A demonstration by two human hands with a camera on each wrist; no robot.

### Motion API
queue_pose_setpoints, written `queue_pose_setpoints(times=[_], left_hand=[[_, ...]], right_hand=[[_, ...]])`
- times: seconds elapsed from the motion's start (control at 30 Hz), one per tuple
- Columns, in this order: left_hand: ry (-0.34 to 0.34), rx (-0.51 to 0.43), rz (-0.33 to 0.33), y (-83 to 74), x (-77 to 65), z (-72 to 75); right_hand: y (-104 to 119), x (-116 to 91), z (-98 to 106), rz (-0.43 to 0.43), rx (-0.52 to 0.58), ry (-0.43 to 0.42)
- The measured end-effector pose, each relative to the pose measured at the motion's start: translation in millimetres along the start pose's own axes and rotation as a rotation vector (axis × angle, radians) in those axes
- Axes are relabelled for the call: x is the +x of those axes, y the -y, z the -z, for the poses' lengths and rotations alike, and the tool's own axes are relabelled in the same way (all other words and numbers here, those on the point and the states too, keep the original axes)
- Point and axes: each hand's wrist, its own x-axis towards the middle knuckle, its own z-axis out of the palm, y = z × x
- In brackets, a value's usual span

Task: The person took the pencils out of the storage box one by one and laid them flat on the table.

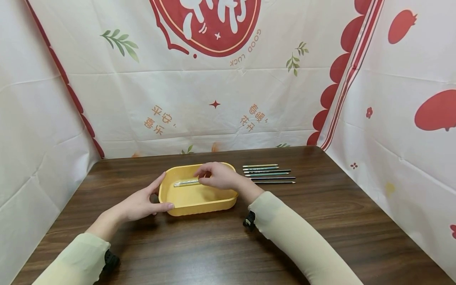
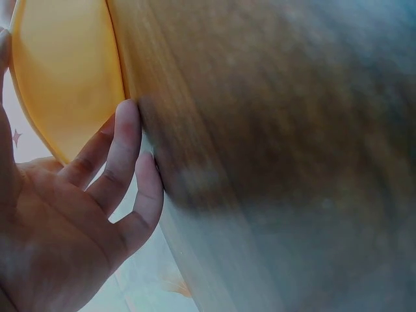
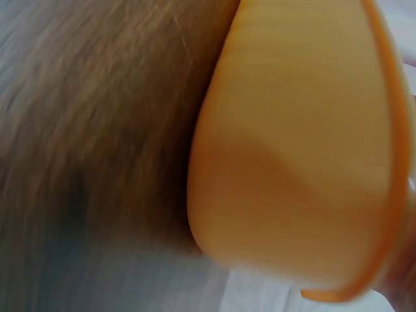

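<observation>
A yellow tray (image 1: 199,207) with raised walls stands on the table. At its left end my left hand (image 1: 142,202) holds it, thumb over the near rim and fingers along the outer side; the left wrist view shows those fingers bent at the wall. Over the tray's inside is my right hand (image 1: 221,176), fingers bent downward. Silvery pencils (image 1: 185,183) lie in the tray and run under that hand, which hides their right ends. I cannot tell whether the right fingers pinch them. The right wrist view shows mostly the tray's outer wall (image 3: 292,143).
Several pencils (image 1: 268,173) lie side by side, roughly parallel, on the brown wooden table (image 1: 199,249) just right of the tray. Printed white cloth (image 1: 213,87) hangs behind the table and at both sides.
</observation>
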Motion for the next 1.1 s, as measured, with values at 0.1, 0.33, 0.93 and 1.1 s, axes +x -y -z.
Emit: queue_pose_setpoints(times=[0.1,0.33,0.93,1.1], left_hand=[[0.001,-0.012,-0.003,-0.2,-0.2,0.1],[0.002,-0.014,-0.008,-0.8,-0.2,0.0],[0.001,-0.043,-0.034,-1.1,-0.7,-0.9],[0.001,-0.033,-0.022,-1.9,-1.2,-1.6]], right_hand=[[-0.5,4.9,-6.0,-0.014,0.024,0.001],[-3.3,11.2,-14.9,-0.032,0.041,-0.016],[-12.7,16.9,-28.4,-0.030,-0.035,-0.001],[-12.8,15.7,-28.1,-0.041,-0.083,0.026]])
